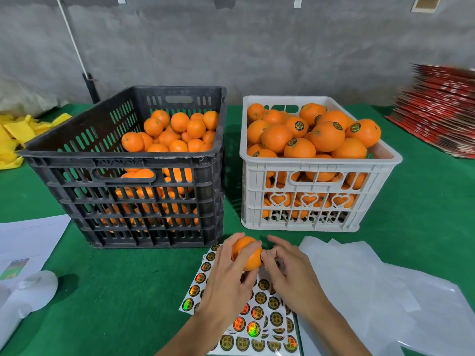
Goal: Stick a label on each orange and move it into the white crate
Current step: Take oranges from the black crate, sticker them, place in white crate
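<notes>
My left hand (226,273) grips an orange (249,255) just above the sheets of round holographic labels (257,317) on the green table. My right hand (290,271) is at the orange's right side, its fingertips pressed to the fruit; whether a label lies under them is hidden. The white crate (308,176) behind the hands is heaped with labelled oranges. To its left the black crate (123,160) holds several unlabelled oranges.
Crumpled white backing sheets (372,291) lie at the right. White papers and a white plastic item (33,291) sit at the left. Yellow foam nets (18,134) are at the far left, a stack of red cartons (442,111) at the far right.
</notes>
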`<action>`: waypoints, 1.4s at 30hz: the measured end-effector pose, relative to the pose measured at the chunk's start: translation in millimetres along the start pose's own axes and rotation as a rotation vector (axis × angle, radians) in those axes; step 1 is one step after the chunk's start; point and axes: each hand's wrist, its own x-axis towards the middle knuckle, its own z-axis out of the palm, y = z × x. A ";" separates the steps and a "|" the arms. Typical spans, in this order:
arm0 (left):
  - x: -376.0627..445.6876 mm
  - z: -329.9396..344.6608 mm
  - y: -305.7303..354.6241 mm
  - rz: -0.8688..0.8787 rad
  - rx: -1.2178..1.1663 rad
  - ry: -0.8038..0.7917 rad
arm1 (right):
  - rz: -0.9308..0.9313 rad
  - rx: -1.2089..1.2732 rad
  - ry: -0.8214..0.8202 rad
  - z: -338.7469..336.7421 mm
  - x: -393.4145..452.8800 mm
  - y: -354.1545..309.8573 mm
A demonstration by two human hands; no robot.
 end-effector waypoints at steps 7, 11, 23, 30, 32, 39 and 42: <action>-1.4 -2.9 1.8 -0.045 -0.105 0.014 | 0.139 -0.142 0.051 -4.2 -3.1 -4.2; -1.1 -6.0 9.4 -0.056 -0.226 0.050 | 0.130 0.179 -0.070 4.2 -7.0 -7.9; 95.8 -68.7 72.0 0.129 -0.310 0.214 | -0.148 0.667 0.254 -57.6 65.3 -87.8; 209.6 -115.5 108.7 0.227 -0.255 0.246 | -0.301 0.568 0.510 -129.6 145.7 -134.5; 244.3 -117.3 111.9 0.184 -0.200 0.221 | -0.269 0.465 0.600 -144.6 165.6 -132.5; 350.9 -100.9 122.2 -0.284 -0.600 -0.121 | -0.212 0.228 0.562 -162.3 198.7 -121.0; 358.1 -114.9 95.8 -0.263 -0.480 -0.203 | -0.252 0.214 0.511 -156.8 205.5 -117.4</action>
